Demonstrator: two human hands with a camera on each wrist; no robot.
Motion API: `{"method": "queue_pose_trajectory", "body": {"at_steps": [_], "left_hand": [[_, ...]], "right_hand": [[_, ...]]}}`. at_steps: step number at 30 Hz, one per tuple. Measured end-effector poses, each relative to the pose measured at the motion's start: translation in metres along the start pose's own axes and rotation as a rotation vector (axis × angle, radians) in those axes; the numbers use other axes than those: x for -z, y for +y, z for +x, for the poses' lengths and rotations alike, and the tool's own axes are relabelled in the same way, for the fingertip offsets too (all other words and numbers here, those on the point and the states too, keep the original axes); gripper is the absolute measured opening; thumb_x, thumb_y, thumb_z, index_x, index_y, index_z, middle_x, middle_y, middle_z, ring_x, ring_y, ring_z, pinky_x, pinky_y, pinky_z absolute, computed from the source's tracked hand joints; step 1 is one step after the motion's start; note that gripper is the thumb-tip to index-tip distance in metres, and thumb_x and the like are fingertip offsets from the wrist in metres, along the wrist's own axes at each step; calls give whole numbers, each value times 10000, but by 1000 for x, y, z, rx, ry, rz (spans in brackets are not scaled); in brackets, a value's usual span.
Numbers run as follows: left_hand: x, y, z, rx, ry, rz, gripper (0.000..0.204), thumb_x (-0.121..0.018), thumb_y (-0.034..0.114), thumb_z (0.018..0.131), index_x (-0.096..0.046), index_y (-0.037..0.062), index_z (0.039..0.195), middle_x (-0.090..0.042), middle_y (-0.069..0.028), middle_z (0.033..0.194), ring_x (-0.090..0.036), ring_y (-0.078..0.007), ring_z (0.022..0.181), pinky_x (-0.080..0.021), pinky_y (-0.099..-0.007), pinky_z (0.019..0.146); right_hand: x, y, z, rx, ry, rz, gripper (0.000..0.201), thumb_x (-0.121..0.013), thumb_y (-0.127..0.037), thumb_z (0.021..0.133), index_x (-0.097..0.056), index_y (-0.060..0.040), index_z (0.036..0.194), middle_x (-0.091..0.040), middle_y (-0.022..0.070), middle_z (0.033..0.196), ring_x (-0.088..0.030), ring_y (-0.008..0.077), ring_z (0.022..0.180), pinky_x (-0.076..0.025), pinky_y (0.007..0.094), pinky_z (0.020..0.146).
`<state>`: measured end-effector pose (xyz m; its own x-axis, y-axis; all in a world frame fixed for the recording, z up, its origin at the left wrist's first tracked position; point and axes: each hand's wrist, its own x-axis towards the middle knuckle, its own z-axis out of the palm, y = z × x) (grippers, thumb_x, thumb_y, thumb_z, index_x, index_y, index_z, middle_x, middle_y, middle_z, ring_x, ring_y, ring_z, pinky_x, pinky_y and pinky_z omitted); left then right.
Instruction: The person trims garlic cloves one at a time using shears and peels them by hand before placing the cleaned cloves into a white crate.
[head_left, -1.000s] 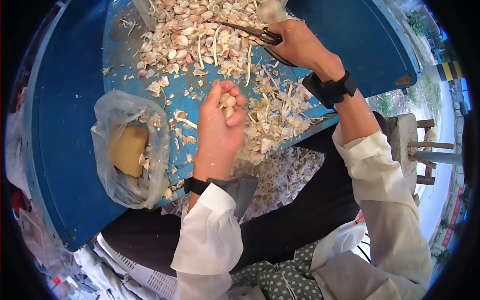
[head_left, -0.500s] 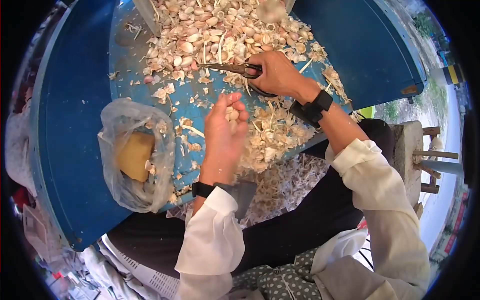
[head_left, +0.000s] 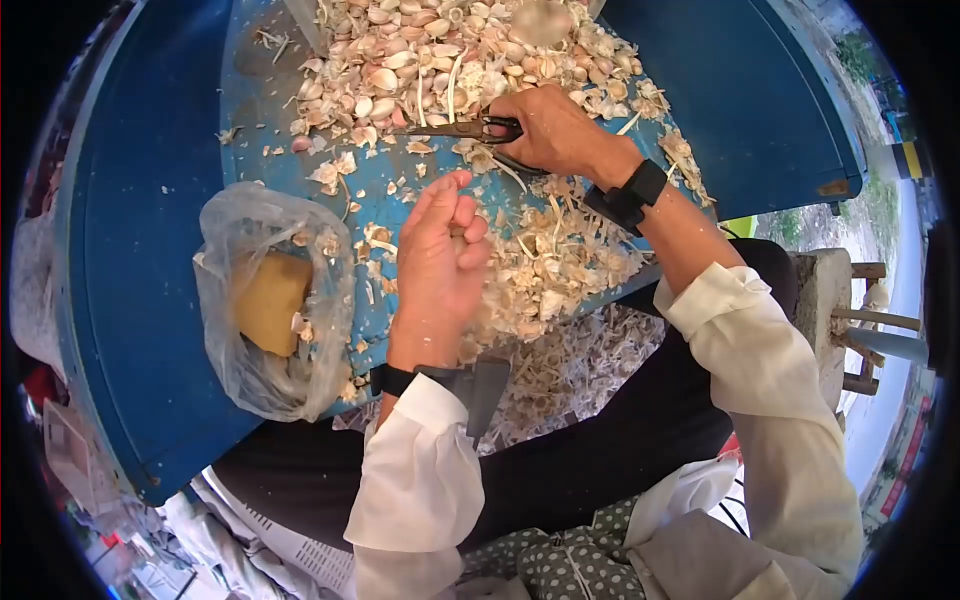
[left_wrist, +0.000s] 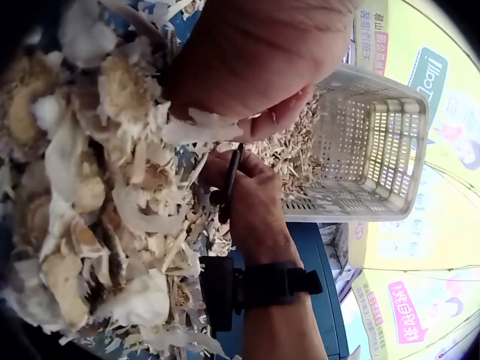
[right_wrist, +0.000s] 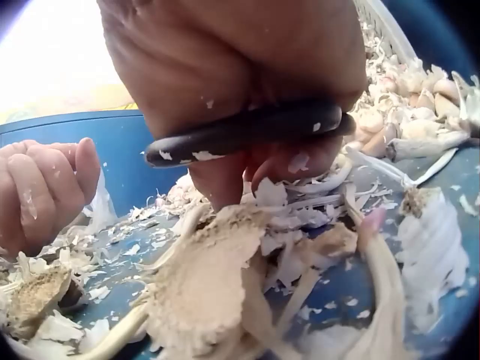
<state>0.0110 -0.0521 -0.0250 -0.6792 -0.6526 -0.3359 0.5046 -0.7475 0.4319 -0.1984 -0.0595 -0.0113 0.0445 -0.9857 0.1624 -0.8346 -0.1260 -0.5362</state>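
In the head view my left hand [head_left: 440,265] is curled, palm up, round peeled-looking garlic [head_left: 458,236], mostly hidden by the fingers. My right hand [head_left: 562,135] grips the dark scissors [head_left: 455,130] by the handles, blades pointing left over the blue surface, above and apart from the left hand. In the right wrist view the black handle [right_wrist: 247,133] crosses under the right hand [right_wrist: 240,60], with the left hand's curled fingers [right_wrist: 45,191] at the left. The left wrist view shows the right hand [left_wrist: 251,202] beyond the left hand [left_wrist: 255,67].
Unpeeled cloves [head_left: 385,80] are heaped at the top of the blue table [head_left: 150,300]. Skins and stems [head_left: 550,270] lie right of the left hand. A clear plastic bag [head_left: 225,350] holding a tan block [head_left: 272,305] lies left. A pale basket [left_wrist: 375,142] holds scraps.
The right hand with the scissors has come down and left compared with a second ago. The left fingers have curled further over the garlic, which shows less now.
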Motion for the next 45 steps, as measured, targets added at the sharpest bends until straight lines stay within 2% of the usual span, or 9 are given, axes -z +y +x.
{"method": "queue_pose_trajectory", "body": {"at_steps": [9, 13, 18, 23, 25, 32, 36, 41, 45], "left_hand": [[-39, -14, 0, 42, 320, 31, 278, -526, 259, 958, -549, 15, 1089, -605, -68, 872, -605, -154, 731, -463, -157, 491], [-19, -18, 8, 34, 200, -69, 246, -511, 242, 966, -548, 25, 1074, -569, -56, 822, -571, -147, 693, -440, -158, 471], [9, -2, -2, -23, 20, -135, 202, -524, 210, 961, -546, 38, 1065, -523, -33, 767, -523, -109, 651, -409, -155, 454], [-25, 3, -3, -112, 343, -48, 235, -536, 220, 955, -544, 9, 1056, -593, -67, 831, -616, -169, 766, -543, -202, 623], [-26, 1, 0, -92, 322, -77, 230, -535, 218, 954, -555, 1, 1029, -606, -80, 850, -628, -193, 799, -559, -226, 669], [10, 9, 0, -108, 162, -287, 218, -539, 199, 952, -586, -14, 939, -623, -103, 881, -641, -215, 836, -581, -260, 710], [16, 20, -4, -224, 297, -139, 267, -538, 244, 953, -591, -11, 1010, -624, -91, 929, -622, -210, 921, -535, -320, 882], [-2, 16, -5, -240, 332, -167, 307, -488, 234, 974, -545, -28, 1124, -590, -150, 1107, -601, -253, 1019, -552, -297, 849], [-1, 16, -1, -91, 291, -219, 276, -519, 221, 966, -514, 4, 1137, -598, -109, 1004, -621, -213, 883, -550, -205, 602]], "right_hand": [[31, -42, -30, -311, -53, 659, 146, -711, -76, 710, -601, 15, 741, -550, 124, 593, -522, 124, 559, -417, 316, 511], [4, -16, 7, -254, 210, 91, 265, -728, -199, 776, -583, 22, 757, -543, 95, 581, -523, 109, 544, -417, 291, 500], [-20, -14, 18, -191, 147, -36, 145, -662, -87, 687, -596, 16, 764, -605, 213, 672, -548, 362, 598, -451, 382, 581], [4, -33, -10, -268, 132, 20, 170, -686, -86, 686, -593, 19, 780, -598, 182, 651, -580, 313, 590, -453, 339, 574], [12, -50, -13, -334, 29, 664, 159, -686, -78, 692, -585, 12, 777, -579, 151, 623, -573, 290, 568, -439, 323, 556], [-40, -38, 55, -106, 69, -224, 129, -622, -77, 699, -611, -18, 813, -638, 182, 721, -634, 376, 715, -501, 452, 648], [-37, -49, 45, -94, 131, -171, 139, -640, -75, 672, -599, -3, 784, -626, 201, 713, -634, 386, 730, -494, 458, 634], [5, -90, 7, -92, -5, 322, 235, -706, -151, 672, -561, 24, 729, -542, 173, 595, -468, 306, 529, -419, 387, 543], [20, -19, 12, -259, 299, 92, 179, -682, -113, 734, -563, 20, 743, -506, 132, 565, -423, 181, 521, -391, 338, 518]]}}
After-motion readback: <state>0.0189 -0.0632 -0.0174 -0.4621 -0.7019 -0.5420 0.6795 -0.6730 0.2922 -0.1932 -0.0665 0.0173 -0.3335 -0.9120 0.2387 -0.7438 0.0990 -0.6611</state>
